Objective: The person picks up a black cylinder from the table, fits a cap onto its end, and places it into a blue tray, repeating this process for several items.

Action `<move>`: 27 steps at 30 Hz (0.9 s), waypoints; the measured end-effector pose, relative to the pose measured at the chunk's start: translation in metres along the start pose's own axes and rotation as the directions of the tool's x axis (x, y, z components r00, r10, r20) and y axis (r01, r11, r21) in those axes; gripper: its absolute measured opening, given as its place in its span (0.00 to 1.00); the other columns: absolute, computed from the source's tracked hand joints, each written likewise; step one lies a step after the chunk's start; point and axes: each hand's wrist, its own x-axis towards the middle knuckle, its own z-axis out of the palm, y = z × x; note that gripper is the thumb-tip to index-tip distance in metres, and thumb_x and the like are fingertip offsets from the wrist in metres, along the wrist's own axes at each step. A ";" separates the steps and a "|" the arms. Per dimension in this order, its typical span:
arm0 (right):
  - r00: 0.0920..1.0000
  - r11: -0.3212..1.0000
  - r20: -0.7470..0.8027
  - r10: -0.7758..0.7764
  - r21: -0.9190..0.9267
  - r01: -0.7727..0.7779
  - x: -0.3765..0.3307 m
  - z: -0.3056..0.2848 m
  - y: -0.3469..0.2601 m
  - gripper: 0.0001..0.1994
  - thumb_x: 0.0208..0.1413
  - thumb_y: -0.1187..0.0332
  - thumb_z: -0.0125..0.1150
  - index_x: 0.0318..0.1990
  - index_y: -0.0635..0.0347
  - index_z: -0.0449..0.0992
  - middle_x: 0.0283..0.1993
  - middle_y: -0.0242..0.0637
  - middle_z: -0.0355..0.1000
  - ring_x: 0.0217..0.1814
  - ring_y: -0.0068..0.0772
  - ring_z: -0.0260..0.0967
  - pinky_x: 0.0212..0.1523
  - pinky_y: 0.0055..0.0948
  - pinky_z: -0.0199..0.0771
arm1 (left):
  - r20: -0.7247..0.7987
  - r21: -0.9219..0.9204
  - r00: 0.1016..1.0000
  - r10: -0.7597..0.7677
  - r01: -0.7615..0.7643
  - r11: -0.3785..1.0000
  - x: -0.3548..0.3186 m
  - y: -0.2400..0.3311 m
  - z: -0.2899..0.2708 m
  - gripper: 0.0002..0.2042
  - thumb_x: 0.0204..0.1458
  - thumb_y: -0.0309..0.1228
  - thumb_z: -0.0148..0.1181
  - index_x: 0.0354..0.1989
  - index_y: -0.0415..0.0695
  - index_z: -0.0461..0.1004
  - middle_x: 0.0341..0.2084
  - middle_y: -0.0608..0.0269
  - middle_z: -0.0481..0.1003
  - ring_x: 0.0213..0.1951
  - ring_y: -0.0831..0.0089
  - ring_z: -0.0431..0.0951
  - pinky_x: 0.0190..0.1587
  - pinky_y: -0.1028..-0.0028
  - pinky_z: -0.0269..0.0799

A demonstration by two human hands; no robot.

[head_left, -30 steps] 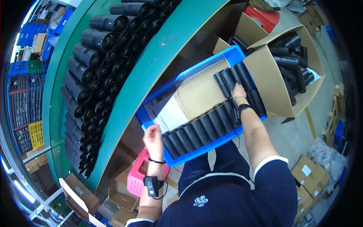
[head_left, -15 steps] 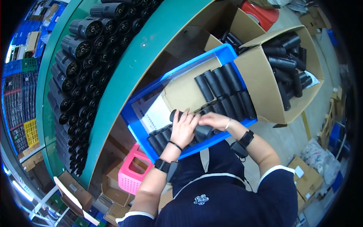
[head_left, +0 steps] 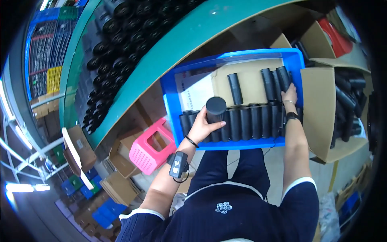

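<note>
My left hand (head_left: 205, 126) is wrapped round a black cylinder (head_left: 216, 105), whose flat round end faces up, above the front row in a blue bin (head_left: 234, 146). At the bin's right wall, my right hand (head_left: 289, 95) closes on the lower end of a slightly tilted black tube (head_left: 283, 76); some of its fingers are hidden. More black tubes (head_left: 266, 84) lie just left of that hand. Apart from them lies a single black tube (head_left: 235, 89) on the cardboard liner (head_left: 221, 82). A row of black tubes (head_left: 245, 124) fills the bin's front side.
Behind the bin curves a green table (head_left: 161, 52) stacked with black cylinders (head_left: 121, 40). A carton (head_left: 318, 113) full of black tubes stands against the right side. To the left are a pink stool (head_left: 145, 157) and cardboard boxes (head_left: 121, 187).
The view has turned, so the bin sits further right and straighter. My hands have moved apart; the left holds a cylinder up, and the right has gone to the tubes by the right wall.
</note>
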 end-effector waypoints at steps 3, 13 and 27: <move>0.932 0.827 -0.071 -0.356 0.440 0.349 -0.015 -0.008 -0.002 0.39 0.40 0.64 0.70 0.61 0.68 0.60 0.59 0.57 0.63 0.61 0.54 0.62 0.60 0.39 0.64 | -0.039 -0.263 0.993 -0.110 0.096 0.960 -0.012 0.006 -0.008 0.26 0.43 0.20 0.68 0.52 0.42 0.66 0.41 0.66 0.73 0.46 0.77 0.72 0.53 0.72 0.67; 0.464 0.296 0.387 -0.797 0.920 -0.258 -0.264 -0.081 -0.160 0.38 0.36 0.82 0.70 0.60 0.61 0.63 0.56 0.34 0.68 0.60 0.32 0.65 0.63 0.34 0.60 | -0.108 -0.219 0.989 0.102 -0.123 0.968 -0.090 0.048 -0.051 0.34 0.42 0.24 0.71 0.59 0.42 0.59 0.50 0.63 0.69 0.53 0.73 0.68 0.58 0.70 0.63; 0.112 0.486 0.567 -0.816 0.778 -0.397 -0.362 -0.061 -0.253 0.29 0.42 0.81 0.63 0.57 0.62 0.66 0.53 0.33 0.70 0.54 0.27 0.68 0.54 0.28 0.69 | -0.371 0.439 0.821 0.433 -0.256 0.861 -0.193 0.050 -0.125 0.34 0.37 0.35 0.71 0.55 0.42 0.63 0.48 0.53 0.70 0.53 0.58 0.69 0.55 0.62 0.63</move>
